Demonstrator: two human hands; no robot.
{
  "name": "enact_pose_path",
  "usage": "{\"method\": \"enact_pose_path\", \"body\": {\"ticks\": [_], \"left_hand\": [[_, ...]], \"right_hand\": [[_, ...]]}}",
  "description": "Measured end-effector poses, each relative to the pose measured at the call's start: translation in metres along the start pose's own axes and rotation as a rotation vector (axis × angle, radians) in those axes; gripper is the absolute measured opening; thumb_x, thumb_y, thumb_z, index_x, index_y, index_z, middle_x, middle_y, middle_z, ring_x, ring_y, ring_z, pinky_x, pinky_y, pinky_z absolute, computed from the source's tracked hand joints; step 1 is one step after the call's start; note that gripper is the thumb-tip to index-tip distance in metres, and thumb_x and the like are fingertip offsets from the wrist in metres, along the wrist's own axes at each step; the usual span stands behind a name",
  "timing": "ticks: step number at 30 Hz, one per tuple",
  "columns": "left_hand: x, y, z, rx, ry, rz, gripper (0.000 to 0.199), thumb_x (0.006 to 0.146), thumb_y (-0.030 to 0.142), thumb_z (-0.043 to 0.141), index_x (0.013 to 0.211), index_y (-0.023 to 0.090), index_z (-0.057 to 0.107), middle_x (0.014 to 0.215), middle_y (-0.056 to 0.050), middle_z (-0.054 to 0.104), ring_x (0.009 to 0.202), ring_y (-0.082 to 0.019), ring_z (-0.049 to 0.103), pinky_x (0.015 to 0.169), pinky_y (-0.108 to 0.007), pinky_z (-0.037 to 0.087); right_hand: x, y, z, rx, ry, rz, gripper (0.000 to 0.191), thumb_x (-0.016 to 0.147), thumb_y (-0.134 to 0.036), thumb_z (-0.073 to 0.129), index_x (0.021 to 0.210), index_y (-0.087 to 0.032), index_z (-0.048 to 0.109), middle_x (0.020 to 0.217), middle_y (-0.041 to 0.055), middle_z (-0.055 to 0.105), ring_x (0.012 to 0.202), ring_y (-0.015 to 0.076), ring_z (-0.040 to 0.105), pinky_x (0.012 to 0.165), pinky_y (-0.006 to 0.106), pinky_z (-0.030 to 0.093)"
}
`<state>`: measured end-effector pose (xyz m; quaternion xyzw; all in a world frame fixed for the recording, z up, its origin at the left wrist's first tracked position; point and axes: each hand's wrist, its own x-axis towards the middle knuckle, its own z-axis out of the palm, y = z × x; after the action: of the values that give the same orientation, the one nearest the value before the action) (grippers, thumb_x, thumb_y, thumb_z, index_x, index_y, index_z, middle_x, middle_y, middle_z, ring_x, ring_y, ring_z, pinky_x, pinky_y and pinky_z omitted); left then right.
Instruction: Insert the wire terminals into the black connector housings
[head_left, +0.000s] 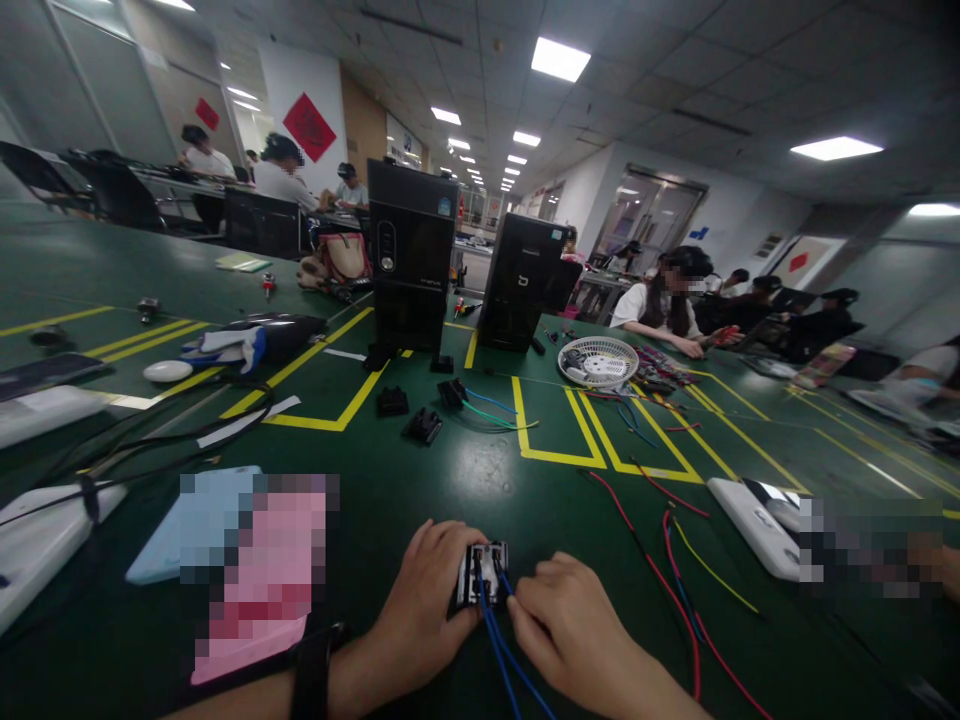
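A small black and silver electrical block (pixel 484 577) lies on the green table, close in front of me. My left hand (pixel 429 590) grips it from the left, fingers along its side and thumb near its lower edge. Blue wires (pixel 498 650) run from the block towards me. On the right, my right hand (pixel 559 610) is closed, its thumb and finger pinched against a blue wire at the block's right edge. Its curled fingers hide part of the grip. Beyond the hands are loose black blocks (pixel 424 426), one with blue and green wires attached.
Red, blue and yellow wires (pixel 660 580) lie to the right, near a white power bank-like case (pixel 754 525). Blue and pink items (pixel 262 570) are at left. Two black computer towers (pixel 410 260) and a white basket (pixel 598 361) stand farther back. People sit beyond.
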<state>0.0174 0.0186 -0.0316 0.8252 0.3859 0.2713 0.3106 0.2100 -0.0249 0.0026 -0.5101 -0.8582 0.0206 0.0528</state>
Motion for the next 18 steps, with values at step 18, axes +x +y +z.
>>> {"method": "enact_pose_path", "body": {"ticks": [18], "left_hand": [[-0.0014, 0.0011, -0.0001, 0.006, 0.014, 0.011, 0.043, 0.067, 0.011, 0.055, 0.108, 0.024, 0.049, 0.113, -0.004, 0.057, 0.113, -0.024, 0.048, 0.109, -0.049, 0.021]], "right_hand": [[-0.0042, -0.0051, 0.0054, 0.028, 0.088, 0.003, 0.029, 0.09, -0.02, 0.041, 0.063, -0.02, 0.051, 0.058, -0.0008, 0.058, 0.059, 0.0138, 0.049, 0.065, 0.032, 0.023]]}}
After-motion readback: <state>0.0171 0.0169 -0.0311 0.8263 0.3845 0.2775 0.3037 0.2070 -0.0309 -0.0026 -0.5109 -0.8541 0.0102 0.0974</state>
